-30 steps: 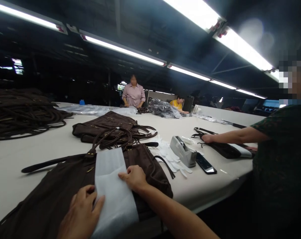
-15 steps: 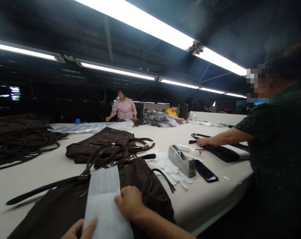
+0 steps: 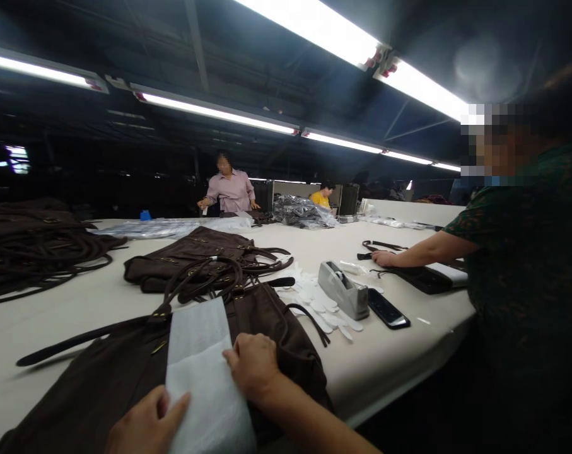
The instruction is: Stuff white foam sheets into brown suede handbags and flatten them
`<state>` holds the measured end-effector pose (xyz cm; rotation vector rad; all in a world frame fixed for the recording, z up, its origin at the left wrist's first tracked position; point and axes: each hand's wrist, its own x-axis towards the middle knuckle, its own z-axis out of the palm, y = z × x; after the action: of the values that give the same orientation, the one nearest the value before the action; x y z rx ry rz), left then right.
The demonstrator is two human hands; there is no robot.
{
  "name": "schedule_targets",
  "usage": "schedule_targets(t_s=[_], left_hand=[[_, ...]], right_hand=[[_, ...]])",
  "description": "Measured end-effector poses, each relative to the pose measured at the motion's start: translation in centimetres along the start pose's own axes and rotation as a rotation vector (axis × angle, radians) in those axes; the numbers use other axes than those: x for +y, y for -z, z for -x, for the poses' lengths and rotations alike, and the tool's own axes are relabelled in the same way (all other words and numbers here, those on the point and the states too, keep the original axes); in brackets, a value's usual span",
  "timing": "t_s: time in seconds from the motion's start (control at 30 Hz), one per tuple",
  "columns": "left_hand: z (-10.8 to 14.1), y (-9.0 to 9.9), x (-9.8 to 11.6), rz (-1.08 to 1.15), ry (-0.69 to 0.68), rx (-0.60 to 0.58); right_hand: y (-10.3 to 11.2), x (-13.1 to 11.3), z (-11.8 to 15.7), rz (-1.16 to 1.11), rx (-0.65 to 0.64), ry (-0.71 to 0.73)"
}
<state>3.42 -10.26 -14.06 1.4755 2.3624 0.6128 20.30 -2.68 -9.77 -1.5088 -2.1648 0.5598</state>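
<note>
A dark brown bag lies in front of me with a white foam sheet laid lengthwise over its middle. My left hand grips the sheet's left edge near the bottom of the view, thumb on top. On the right edge, my right hand has its fingers curled, pinching the sheet against the bag. The bag's handles and a loose dark strap stretch out beyond the sheet's far end.
Beyond lie a second brown bag, white paper pieces, a grey tape dispenser and a phone. Brown bags are piled left. A person at right handles another bag; two people are farther back.
My left hand has come further into view, up along the sheet's left edge. My right hand keeps its place at the right edge. The camera view has shifted slightly.
</note>
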Motion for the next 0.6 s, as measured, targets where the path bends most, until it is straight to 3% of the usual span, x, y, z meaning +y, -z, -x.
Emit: schedule_targets(t_s=[0.13, 0.23, 0.4, 0.5, 0.6], left_hand=[[0.4, 0.9, 0.7, 0.173, 0.055, 0.079], [0.7, 1.2, 1.5, 0.317, 0.108, 0.105], [0.9, 1.3, 2.3, 0.348, 0.103, 0.091], [1.1, 1.2, 2.4, 0.338, 0.086, 0.109], [1.2, 1.3, 2.4, 0.323, 0.048, 0.111]], right_hand=[[1.6, 1.9, 5.6, -0.391, 0.447, 0.313], [1.0, 4.1, 10.9, -0.549, 0.658, 0.358], [-4.0, 7.6, 16.8, -0.433, 0.634, 0.076], [-6.1, 8.6, 17.2, -0.43, 0.567, -0.023], [-6.0, 8.2, 16.0, -0.552, 0.434, 0.019]])
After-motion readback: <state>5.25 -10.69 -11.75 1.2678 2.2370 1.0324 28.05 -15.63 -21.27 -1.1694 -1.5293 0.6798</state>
